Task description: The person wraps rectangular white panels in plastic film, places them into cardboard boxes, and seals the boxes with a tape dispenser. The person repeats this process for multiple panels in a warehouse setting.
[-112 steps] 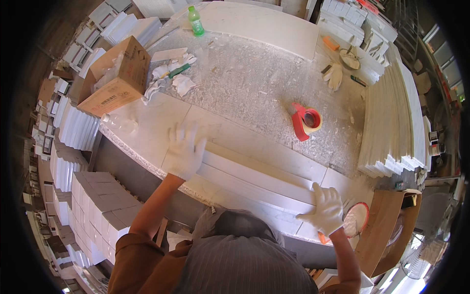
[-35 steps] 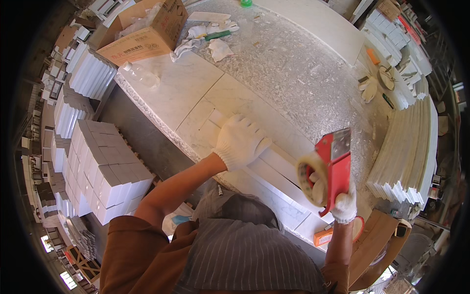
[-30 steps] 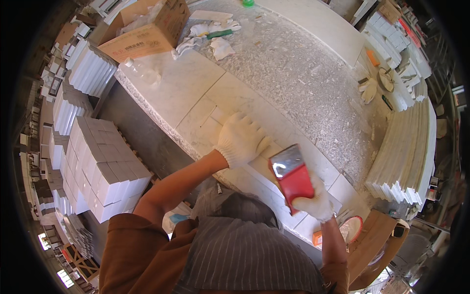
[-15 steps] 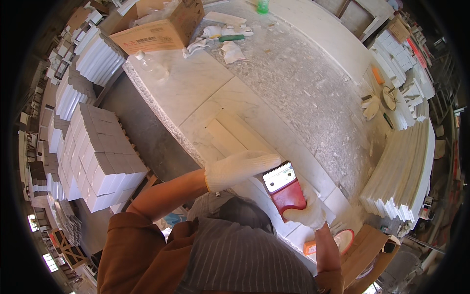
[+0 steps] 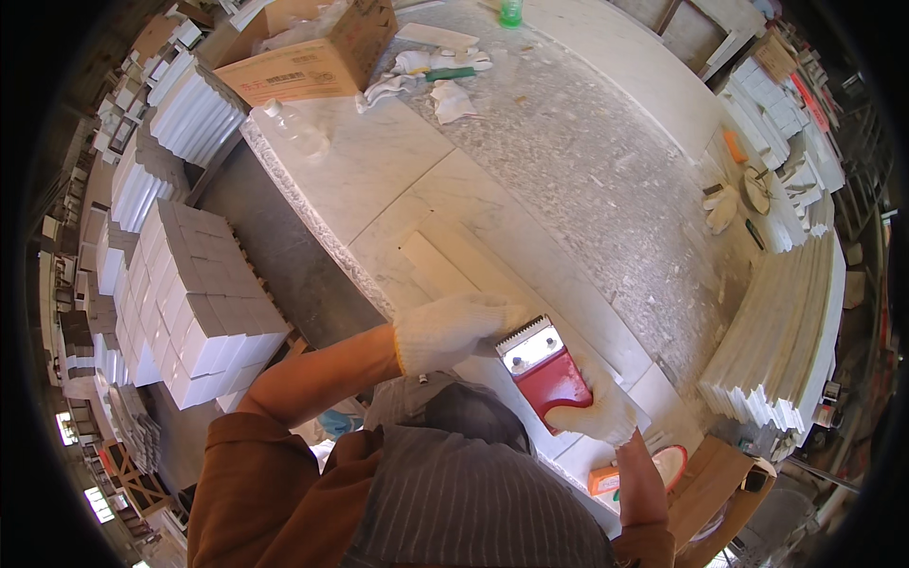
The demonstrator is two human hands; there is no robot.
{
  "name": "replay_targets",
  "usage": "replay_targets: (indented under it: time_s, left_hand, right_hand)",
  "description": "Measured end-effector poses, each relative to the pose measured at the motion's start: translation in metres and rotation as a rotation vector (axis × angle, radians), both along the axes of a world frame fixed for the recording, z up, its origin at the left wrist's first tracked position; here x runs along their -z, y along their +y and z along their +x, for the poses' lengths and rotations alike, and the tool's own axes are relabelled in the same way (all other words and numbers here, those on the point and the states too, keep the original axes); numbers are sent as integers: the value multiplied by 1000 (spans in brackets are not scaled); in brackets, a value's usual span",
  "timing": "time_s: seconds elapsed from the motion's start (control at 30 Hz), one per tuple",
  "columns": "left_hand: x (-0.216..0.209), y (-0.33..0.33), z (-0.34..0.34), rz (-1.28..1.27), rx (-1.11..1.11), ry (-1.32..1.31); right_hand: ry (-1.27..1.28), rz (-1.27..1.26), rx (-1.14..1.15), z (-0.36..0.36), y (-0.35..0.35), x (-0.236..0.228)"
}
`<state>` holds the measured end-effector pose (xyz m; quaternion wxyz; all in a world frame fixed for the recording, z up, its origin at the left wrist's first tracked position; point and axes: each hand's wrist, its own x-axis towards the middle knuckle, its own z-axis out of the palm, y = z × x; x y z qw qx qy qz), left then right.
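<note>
Overhead, a person in a brown sleeve and striped apron leans over a pale marble worktable (image 5: 379, 180), wearing 2 white knit gloves. Their right hand (image 5: 595, 412) has its fingers closed around the handle of a red tape dispenser (image 5: 543, 367) with a toothed metal blade, held low over the near edge of the table, just in front of the person's chest. Their left hand (image 5: 453, 328) lies beside it with fingers stretched out and mostly flat, pressing on a long white stone strip (image 5: 445, 270) that lies on the tabletop; the fingertips touch the dispenser's blade end. At the far left corner of the table stands an open cardboard box (image 5: 312, 57) with a pale label panel on its long side; crumpled light material shows inside, though what it is cannot be told. Just beside the box lies a clear plastic bottle (image 5: 295, 128) on its side. Near them are crumpled white rags (image 5: 445, 90) and a green marker-like tool (image 5: 450, 74). A green bottle (image 5: 511, 11) stands at the far edge. Left of the table, white boxes (image 5: 204, 303) are stacked in neat rows on the floor. At right, thin white slabs (image 5: 791, 331) stand on edge in a curved row. Near the person's right elbow sit a small orange package (image 5: 603, 480) and a round white container (image 5: 669, 464), contents unclear.
</note>
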<state>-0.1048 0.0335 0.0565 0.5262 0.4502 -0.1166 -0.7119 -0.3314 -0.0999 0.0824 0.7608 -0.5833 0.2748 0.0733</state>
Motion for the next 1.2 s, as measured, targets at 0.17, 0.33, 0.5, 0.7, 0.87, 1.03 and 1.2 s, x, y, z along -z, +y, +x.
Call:
replay_targets:
  time_s: [0.17,0.33,0.5,0.7,0.87,1.03,1.2]
  left_hand:
    - [-20,-9,-4,156,37,-401]
    - [-24,-12,-11,229,-183,-585]
    - [-47,-14,9,329,-289,-708]
    - [0,27,154,177,-781,-800]
    - [47,11,159,390,-540,-948]
    - [119,19,150,389,-308,-978]
    - [144,14,142,226,-206,-1020]
  right_hand:
    - [72,20,-64,8,-7,-7]
    - [61,-1,-74,16,-10,-16]
    - [117,-146,-125,23,-14,-28]
    - [58,-317,-171,16,-16,-9]
    - [152,-239,-100,38,-15,-26]
    - [160,-374,-132,34,-17,-17]
    - [58,-371,-98,32,-19,-8]
